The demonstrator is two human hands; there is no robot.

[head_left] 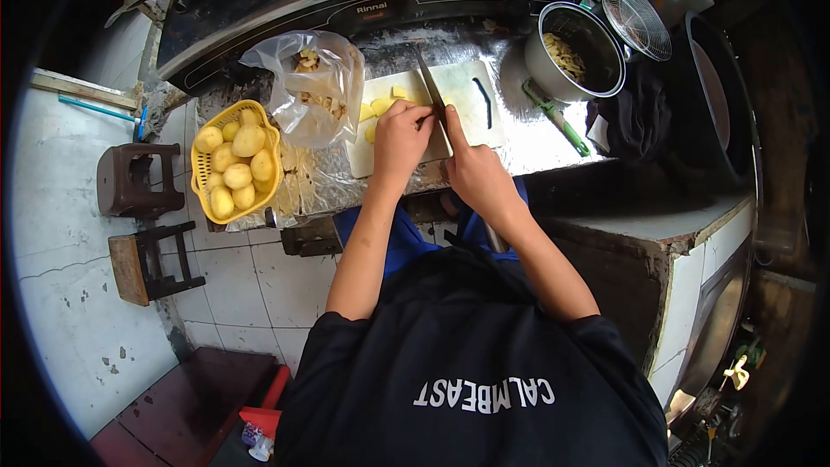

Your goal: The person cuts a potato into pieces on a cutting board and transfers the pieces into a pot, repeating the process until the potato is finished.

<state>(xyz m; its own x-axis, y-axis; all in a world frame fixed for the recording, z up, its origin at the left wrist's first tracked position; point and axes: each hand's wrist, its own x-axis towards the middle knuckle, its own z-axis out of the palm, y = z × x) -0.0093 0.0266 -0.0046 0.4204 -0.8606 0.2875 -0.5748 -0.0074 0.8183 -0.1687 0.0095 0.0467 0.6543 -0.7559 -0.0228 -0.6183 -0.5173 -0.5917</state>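
A long knife [429, 78] lies across a white cutting board [467, 95], its tip pointing away from me. My right hand [477, 169] is closed round its handle end, with the index finger stretched along the blade. Close to the blade's left side, my left hand [402, 140] has its fingers bent down on the board; what they hold, if anything, is hidden. Yellow potato pieces [381, 106] lie on the board beside and behind my left hand.
A yellow basket [199, 175] of peeled potatoes and a plastic bag [324, 86] with peelings stand left. At right are a pot [612, 78] holding cut strips, a green-handled peeler [564, 125], a wire strainer [638, 17] and dark cloth [635, 121]. The stove [372, 13] stands behind.
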